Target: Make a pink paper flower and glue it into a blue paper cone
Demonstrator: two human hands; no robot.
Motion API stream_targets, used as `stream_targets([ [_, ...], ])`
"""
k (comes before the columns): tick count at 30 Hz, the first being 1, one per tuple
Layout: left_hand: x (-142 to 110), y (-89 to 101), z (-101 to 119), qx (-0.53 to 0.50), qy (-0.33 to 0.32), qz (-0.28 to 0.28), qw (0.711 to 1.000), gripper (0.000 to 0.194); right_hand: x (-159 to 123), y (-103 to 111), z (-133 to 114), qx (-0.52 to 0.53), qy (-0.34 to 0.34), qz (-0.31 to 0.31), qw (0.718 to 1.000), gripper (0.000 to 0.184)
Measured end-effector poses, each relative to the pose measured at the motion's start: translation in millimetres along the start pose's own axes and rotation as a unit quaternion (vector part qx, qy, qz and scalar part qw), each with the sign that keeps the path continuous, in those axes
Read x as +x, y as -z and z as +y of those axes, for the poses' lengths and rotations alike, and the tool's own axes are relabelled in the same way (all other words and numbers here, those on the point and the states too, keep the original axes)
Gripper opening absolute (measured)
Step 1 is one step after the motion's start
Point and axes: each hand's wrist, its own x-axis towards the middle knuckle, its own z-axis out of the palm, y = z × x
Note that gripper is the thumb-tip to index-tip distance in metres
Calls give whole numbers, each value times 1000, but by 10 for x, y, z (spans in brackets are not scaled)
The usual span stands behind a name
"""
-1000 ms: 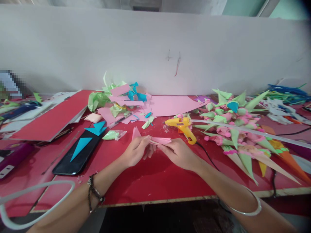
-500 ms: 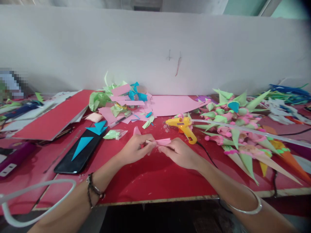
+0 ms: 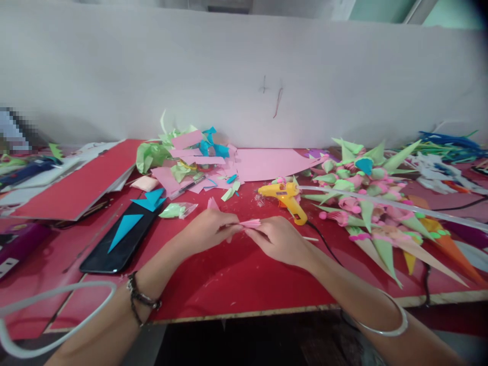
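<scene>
My left hand [image 3: 209, 226] and my right hand [image 3: 278, 238] meet above the red table, both closed in a pinch on a small folded piece of pink paper [image 3: 251, 223]. Its pleated-looking layers show between my fingertips. Behind the left hand a pointed pink paper tip [image 3: 212, 204] sticks up; I cannot tell whether it is part of the same piece. Just past my right hand shows a thin pale stick [image 3: 310, 239]; whether that hand holds it is unclear. A yellow glue gun [image 3: 284, 195] lies beyond the right hand, a clear glue stick in its back.
Left of my hands lies a black phone [image 3: 104, 259] with blue paper pieces on it. Paper scraps [image 3: 186, 152] heap at the back beside a pink sheet [image 3: 267, 165]. Several paper cones and flowers [image 3: 366, 203] pile up on the right. A red board [image 3: 76, 178] lies back left.
The small stick end at my left fingertips no longer shows there, and a pale stick now shows beside my right hand. The fingers have closed further over the pink paper.
</scene>
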Motion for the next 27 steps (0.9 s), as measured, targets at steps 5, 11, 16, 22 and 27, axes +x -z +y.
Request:
stream_targets([
  [5, 6, -3, -16, 24, -3, -9, 1000, 36, 10, 1, -5, 38, 5, -10, 999, 30],
  [11, -6, -26, -32, -46, -3, -13, 999, 36, 32, 25, 5, 85, 7, -15, 996, 31],
  [16, -5, 2, -19, -106, 15, -48, 993, 34, 30, 26, 26, 110, 11, 9, 994, 30],
  [22, 1, 12, 1, -145, 39, -48, 988, 34, 27, 32, 42, 97, -1, 6, 995, 29],
  [27, 22, -15, 46, -187, 80, -15, 979, 33, 24, 16, 46, 29, 20, 36, 999, 28],
])
